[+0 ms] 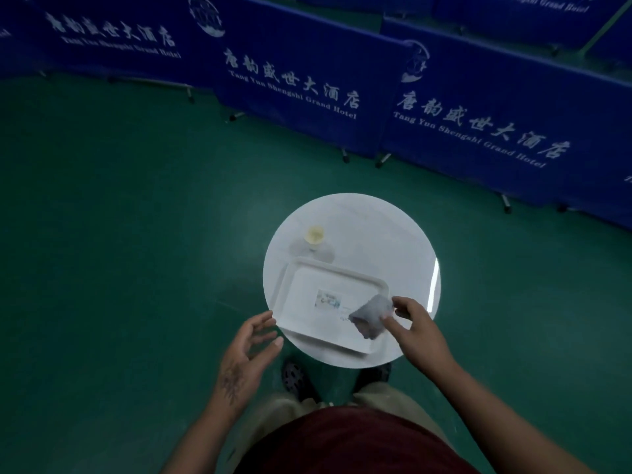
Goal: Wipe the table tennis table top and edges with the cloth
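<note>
Small round white table (393,234) in front of you, standing on a green floor (136,234). Glossy top, with a bright glare streak on its right rim. Directly on it are two items: a white rectangular tray (304,302), set askew on the near half, and a small clear vessel with a pale yellow top (314,236), just beyond the tray's far left corner. A small printed picture (328,299) shows mid-tray. Grey cloth (371,314) is over the tray's near right part, pinched in your right hand (415,325); contact with the tray is unclear. Blue printed barriers (290,80) stand on the floor beyond.
</note>
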Demonstrator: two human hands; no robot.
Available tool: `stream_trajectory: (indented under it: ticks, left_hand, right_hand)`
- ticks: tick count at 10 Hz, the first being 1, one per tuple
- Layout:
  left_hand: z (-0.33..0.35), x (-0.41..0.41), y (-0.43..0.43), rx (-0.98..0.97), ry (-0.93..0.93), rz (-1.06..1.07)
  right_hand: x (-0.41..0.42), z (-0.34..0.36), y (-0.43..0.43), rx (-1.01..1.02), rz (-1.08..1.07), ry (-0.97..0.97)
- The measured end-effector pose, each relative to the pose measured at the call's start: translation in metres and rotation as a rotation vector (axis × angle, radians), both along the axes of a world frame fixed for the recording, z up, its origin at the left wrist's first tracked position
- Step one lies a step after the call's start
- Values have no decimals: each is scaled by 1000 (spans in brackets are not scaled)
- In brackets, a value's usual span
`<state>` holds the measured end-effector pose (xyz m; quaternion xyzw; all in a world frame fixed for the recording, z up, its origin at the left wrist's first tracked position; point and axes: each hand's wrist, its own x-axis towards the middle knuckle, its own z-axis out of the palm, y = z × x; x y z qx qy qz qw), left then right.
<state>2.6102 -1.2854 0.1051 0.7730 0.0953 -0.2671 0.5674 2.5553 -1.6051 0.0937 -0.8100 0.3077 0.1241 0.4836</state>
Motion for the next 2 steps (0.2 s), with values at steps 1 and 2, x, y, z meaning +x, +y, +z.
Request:
stream_trajectory:
  ticks: [1,2]
  left_hand:
    - [1,-5,-12,17,7,19]
    - [5,-11,-24,20,-7,31]
  right_hand:
    - [9,20,-19,70,-55,-12]
    - [25,65,-35,185,-192,-101]
